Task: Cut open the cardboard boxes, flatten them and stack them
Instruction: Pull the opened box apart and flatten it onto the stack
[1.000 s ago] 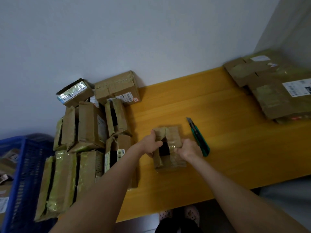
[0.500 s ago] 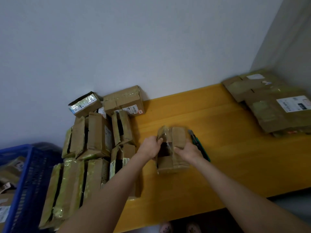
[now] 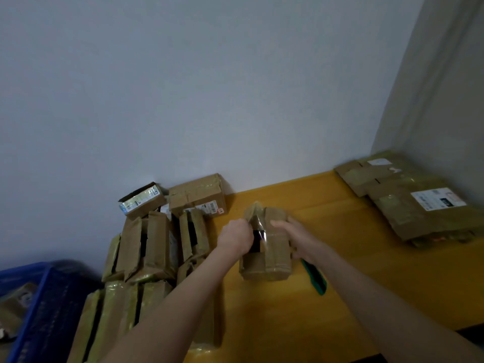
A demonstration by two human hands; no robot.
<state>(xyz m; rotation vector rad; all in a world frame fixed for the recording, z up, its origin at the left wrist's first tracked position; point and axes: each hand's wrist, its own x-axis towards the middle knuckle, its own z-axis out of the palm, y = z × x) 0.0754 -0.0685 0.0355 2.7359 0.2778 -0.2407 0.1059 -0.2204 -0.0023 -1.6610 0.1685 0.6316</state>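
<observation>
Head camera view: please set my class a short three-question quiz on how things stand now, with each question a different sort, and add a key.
1. Fill in: the left hand and the right hand both grip the small taped brown cardboard ____.
2. True or false: the right hand holds the green-handled utility knife.
3. Where does the stack of flattened brown cardboard lie? A: at the far right end of the yellow wooden table; B: under the knife; C: in the left hand.

Key: 1 box; 2 false, the knife lies on the table by the right wrist; 3 A.
</observation>
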